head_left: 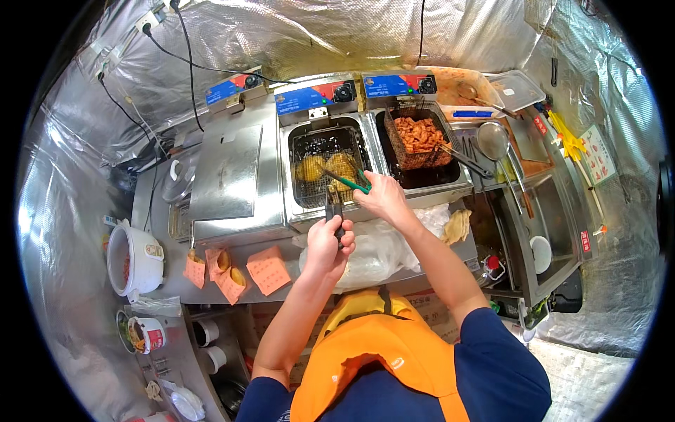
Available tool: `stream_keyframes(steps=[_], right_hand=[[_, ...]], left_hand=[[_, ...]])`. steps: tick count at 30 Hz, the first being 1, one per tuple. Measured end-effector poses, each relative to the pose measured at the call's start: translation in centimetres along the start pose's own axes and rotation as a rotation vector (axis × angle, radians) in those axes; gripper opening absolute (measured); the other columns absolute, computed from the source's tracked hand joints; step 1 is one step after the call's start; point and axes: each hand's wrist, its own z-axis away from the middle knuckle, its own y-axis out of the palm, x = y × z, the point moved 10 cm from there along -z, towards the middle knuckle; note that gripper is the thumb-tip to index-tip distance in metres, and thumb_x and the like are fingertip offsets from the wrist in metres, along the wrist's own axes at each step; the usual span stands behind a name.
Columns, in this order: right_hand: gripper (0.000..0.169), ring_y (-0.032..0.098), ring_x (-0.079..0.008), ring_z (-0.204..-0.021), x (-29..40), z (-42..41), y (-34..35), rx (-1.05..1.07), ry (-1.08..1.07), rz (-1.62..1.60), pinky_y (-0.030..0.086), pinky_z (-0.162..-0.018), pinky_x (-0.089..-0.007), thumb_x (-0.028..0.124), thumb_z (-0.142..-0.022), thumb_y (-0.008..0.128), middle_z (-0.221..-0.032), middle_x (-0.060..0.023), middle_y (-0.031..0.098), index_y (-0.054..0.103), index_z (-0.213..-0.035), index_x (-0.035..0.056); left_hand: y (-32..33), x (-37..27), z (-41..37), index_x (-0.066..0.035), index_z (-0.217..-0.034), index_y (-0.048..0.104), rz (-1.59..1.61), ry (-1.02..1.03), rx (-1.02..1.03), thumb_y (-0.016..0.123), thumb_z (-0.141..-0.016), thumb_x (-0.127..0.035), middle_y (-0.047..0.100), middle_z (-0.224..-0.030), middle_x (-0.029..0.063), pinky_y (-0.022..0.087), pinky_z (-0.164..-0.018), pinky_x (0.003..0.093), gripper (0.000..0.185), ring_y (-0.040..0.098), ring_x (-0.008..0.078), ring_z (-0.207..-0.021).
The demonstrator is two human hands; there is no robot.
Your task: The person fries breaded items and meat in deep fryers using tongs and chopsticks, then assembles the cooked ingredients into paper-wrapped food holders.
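Note:
My left hand (331, 243) grips the black handle (333, 207) of a wire fry basket (316, 196) in the middle deep fryer. Two golden, coated pieces of food (312, 169) lie side by side in that basket, over dark oil. Reaching in from the right, my right hand (384, 196) holds a green-handled tool (348, 183), scissors or tongs. Its two arms are spread, and one dark tip is by the food; whether it touches is unclear. In the right fryer, a second wire basket (403, 158) sits tilted, full of reddish-brown fried pieces (419, 134).
A metal lid (227, 174) covers the left fryer. Paper pouches (231, 285), some holding food, lie on the front counter beside a white pot (132, 258). Clear plastic bags (369, 264) lie below the fryers. A mesh skimmer (493, 141) rests at right, before a sink (551, 227).

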Motion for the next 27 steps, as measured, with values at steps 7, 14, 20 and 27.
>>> stream_keyframes(steps=[7, 14, 20, 27], right_hand=[[0.036, 0.07, -0.0457, -0.082, -0.3, -0.5, 0.4, 0.011, 0.017, 0.028, 0.056, -0.077, -0.0547, 0.033, -0.083, 0.066, -0.083, -0.027, 0.071, 0.064, -0.093, -0.0014], [0.038, 0.07, -0.0452, -0.085, -1.3, -1.2, 2.2, 0.05, 0.022, 0.064, 0.056, -0.08, -0.0544, 0.033, -0.081, 0.066, -0.083, -0.0256, 0.071, 0.068, -0.098, -0.0009], [0.041, 0.071, -0.0435, -0.087, -1.5, -2.0, 4.6, 0.095, 0.036, 0.026, 0.057, -0.08, -0.0529, 0.036, -0.082, 0.068, -0.088, -0.0263, 0.072, 0.065, -0.094, -0.003], [0.072, 0.071, -0.046, -0.09, 0.5, -1.3, 7.2, 0.329, 0.049, -0.201, 0.056, -0.083, -0.0505, 0.061, -0.082, 0.069, -0.09, -0.0328, 0.071, 0.07, -0.088, -0.0108]], left_hand=[[0.0, 0.6, -1.4, -0.003, -0.104, 0.046, 0.004, -0.024, -0.005, 0.046, -0.108, -0.015, 0.054, -0.088, 0.0049, 0.037, -0.048, 0.0243, 0.012, 0.045, 0.0096, -0.06], [-3.4, 3.3, -3.8, -0.001, -0.103, 0.049, 0.137, -0.208, -0.121, 0.047, -0.109, -0.016, 0.054, -0.086, 0.0027, 0.041, -0.049, 0.0206, 0.016, 0.046, 0.0085, -0.061], [-5.1, 5.3, -5.5, 0.003, -0.104, 0.052, 0.264, -0.3, -0.153, 0.051, -0.107, -0.015, 0.056, -0.086, 0.0041, 0.053, -0.054, 0.0215, 0.018, 0.056, 0.0105, -0.066], [-3.6, 4.3, -3.3, 0.002, -0.104, 0.054, -0.002, -0.148, -0.179, 0.057, -0.104, -0.019, 0.063, -0.094, 0.0104, 0.062, -0.061, 0.0282, 0.021, 0.066, 0.0174, -0.073]])
